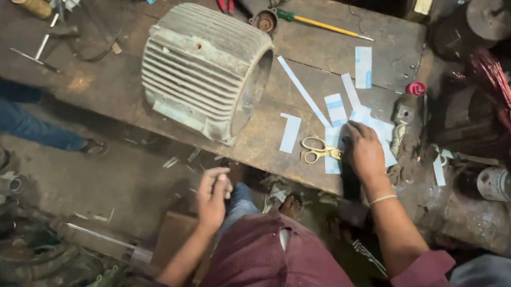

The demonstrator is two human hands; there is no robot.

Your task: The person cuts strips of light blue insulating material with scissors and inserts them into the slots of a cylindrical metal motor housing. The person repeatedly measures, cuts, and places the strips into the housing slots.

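1. The right hand (363, 150) is laid palm-down on the worn wooden workbench (112, 82), its fingers spread loosely and pressed on a cluster of pale blue-white paper strips (377, 125); nothing is gripped in it.
2. Just to the left of that hand, almost touching its thumb side, a pair of scissors with yellow handles (318, 150) is seen lying flat on the bench, handles toward the bench edge.
3. Further left of the scissors, a single short rectangular paper strip (290, 133) is seen lying apart from the rest.
4. Beyond the right hand's fingertips, a long narrow paper strip (304, 91) is laid diagonally, and another short strip (363, 66) lies further off.
5. To the right of the hand, a small grimy bottle with a red cap (409, 104) is seen standing.
6. The left hand (212, 194) is held below the bench edge, over the knee, well apart from the papers; its fingers are drawn together, and whether anything is held between them cannot be told.
7. Far left of the right hand, beyond the scissors, a large ribbed grey metal motor housing (203, 69) is seen lying on its side, open end facing the papers.
8. Well to the right, coils of reddish copper wire (504, 104) are heaped.
9. Beyond the housing, a screwdriver with a green handle and yellow shaft (321, 22) is laid.
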